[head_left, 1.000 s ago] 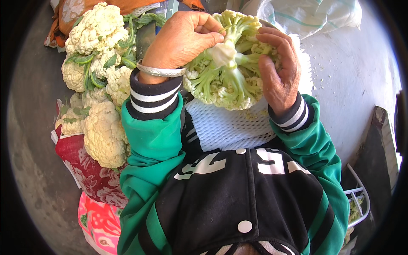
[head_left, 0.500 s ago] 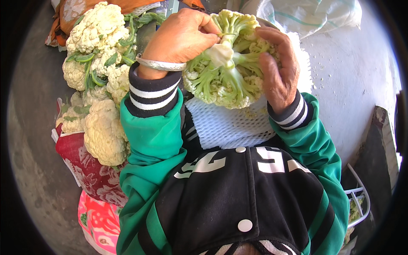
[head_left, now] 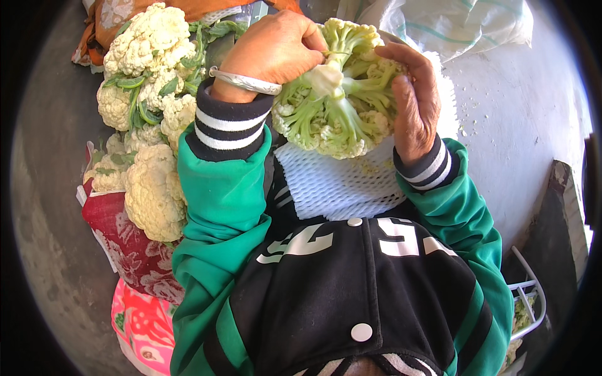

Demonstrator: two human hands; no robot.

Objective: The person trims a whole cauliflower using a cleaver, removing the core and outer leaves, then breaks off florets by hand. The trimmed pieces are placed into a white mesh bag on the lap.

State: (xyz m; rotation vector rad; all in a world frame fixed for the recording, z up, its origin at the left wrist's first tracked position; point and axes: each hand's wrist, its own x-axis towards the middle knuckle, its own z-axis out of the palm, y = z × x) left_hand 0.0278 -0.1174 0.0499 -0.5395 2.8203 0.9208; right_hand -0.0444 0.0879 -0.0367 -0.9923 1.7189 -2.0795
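Note:
A cauliflower head [head_left: 343, 119] is turned with its pale cut stalk and green-white branches facing up. My right hand [head_left: 415, 100] cups its right side, thumb and fingers bent round the florets. On the other side, my left hand [head_left: 274, 51] presses its fingertips together against the branches beside the stalk. A thin greenish strip shows at those fingertips, but what they pinch is hidden. Under the cauliflower lies a white foam net [head_left: 342, 185], spread over my lap with a few crumbs on it.
Several cauliflowers [head_left: 155, 188] with green leaves are heaped to the left, beside dark red patterned cloth [head_left: 135, 250] and a pink-red item [head_left: 144, 323]. Orange cloth [head_left: 179, 7] and a translucent plastic bag [head_left: 461, 25] lie at the far side. A white wire rack [head_left: 532, 294] stands at lower right.
My left hand has shifted slightly to the right at the stalk, and the cauliflower has moved a little with it. Both hands keep their places on it.

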